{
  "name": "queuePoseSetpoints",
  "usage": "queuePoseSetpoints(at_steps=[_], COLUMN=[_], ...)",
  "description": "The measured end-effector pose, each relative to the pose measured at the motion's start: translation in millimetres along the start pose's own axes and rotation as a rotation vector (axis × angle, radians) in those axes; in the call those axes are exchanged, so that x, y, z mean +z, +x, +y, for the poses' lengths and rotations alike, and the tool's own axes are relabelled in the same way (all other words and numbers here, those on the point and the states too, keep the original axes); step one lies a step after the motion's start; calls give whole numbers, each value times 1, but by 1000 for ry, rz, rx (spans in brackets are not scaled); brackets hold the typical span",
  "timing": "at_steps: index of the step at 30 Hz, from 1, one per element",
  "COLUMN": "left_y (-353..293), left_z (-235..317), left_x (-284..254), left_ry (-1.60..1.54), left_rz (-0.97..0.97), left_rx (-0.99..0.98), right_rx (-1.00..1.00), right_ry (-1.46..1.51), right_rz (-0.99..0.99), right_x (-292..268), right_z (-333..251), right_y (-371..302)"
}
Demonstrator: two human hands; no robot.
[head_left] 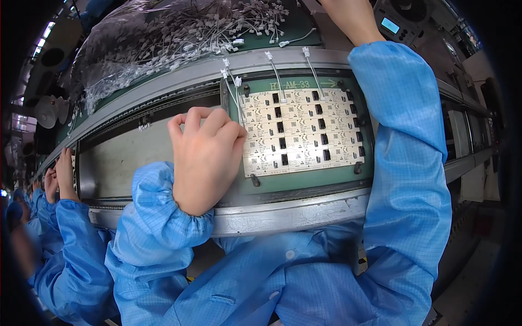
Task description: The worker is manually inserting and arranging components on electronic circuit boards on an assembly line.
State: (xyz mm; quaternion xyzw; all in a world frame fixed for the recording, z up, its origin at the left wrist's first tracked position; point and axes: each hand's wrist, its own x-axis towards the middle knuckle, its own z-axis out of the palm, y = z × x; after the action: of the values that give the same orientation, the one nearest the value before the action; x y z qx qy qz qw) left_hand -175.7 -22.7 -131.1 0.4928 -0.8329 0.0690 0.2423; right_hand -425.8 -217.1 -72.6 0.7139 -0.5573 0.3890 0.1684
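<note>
My left hand is bent over the left edge of a panel of white circuit boards, its fingers curled and pinched. A thin white connector cable runs down to its fingertips, which are partly hidden. A second white cable lies close beside it. Two more cables, one in the middle and one further right, stretch from the rail onto the top row of boards. The panel sits in a green carrier. My right hand reaches past the far rail, its fingers cut off by the upper edge.
A heap of white connector cables lies on clear plastic beyond the far rail. Metal rails border the line. At the left, another person's hands work nearby. A device with a lit screen stands at the far right.
</note>
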Motion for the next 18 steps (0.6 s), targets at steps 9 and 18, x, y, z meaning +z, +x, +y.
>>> queuePoseSetpoints(at_steps=[9, 18], left_y=[4, 3], left_z=[-2, 0], left_x=[5, 2], left_ry=[-34, 10], left_rz=[-7, -21], left_rx=[-7, 19], right_rx=[-52, 127], right_ry=[190, 370], right_rz=[1, -143], right_x=[-10, -56], right_z=[28, 17], right_y=[-24, -60])
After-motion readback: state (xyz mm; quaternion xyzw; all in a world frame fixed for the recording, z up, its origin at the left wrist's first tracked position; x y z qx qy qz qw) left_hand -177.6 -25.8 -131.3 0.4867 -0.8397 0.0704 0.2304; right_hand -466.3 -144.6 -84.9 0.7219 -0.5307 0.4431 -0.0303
